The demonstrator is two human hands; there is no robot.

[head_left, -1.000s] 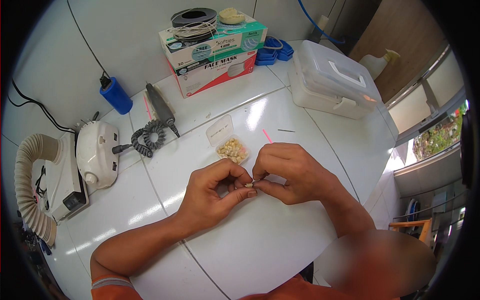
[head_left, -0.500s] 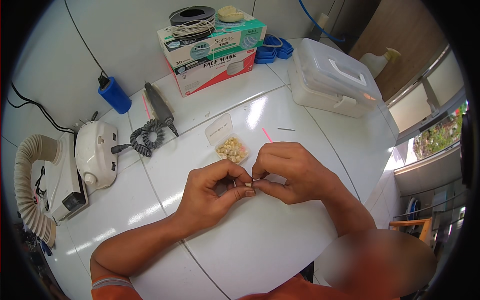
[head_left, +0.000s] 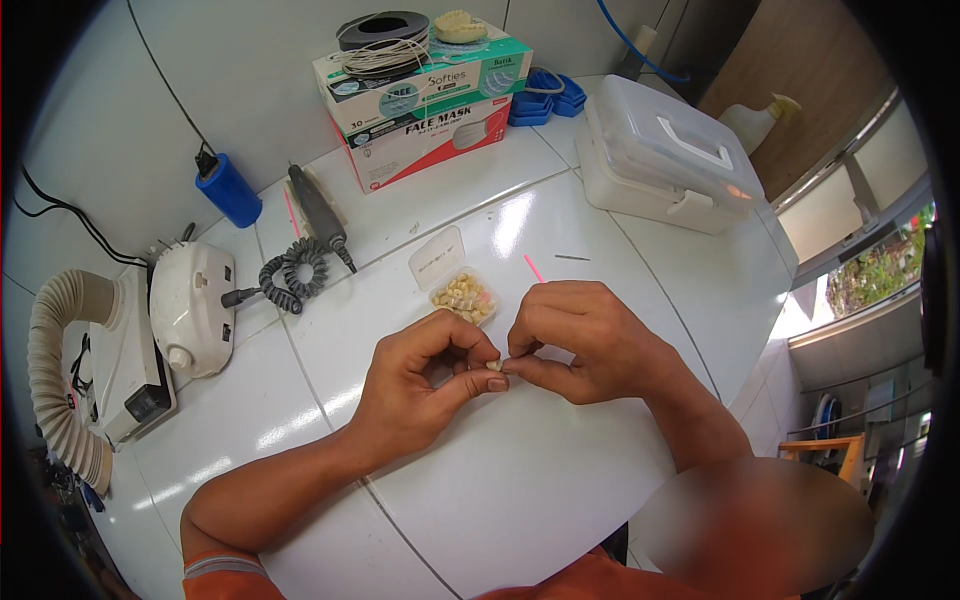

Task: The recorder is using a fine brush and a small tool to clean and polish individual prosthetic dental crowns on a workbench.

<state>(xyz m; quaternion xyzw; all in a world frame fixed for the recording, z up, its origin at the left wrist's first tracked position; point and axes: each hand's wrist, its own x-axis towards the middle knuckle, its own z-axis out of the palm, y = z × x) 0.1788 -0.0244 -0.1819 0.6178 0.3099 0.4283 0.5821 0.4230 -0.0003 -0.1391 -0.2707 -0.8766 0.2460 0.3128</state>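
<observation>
Both hands pinched, left hand (head_left: 420,385), right hand (head_left: 580,340), tiny tooth (head_left: 494,366)

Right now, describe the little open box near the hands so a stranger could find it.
On the white table, just beyond both hands, lies a small clear plastic box. Its lid is flipped open, and unlike everything nearby it holds a heap of tiny cream-coloured pieces.

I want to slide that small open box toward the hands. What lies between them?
Nothing: in the head view, only bare white table separates the small open box from the left hand and right hand.
</observation>
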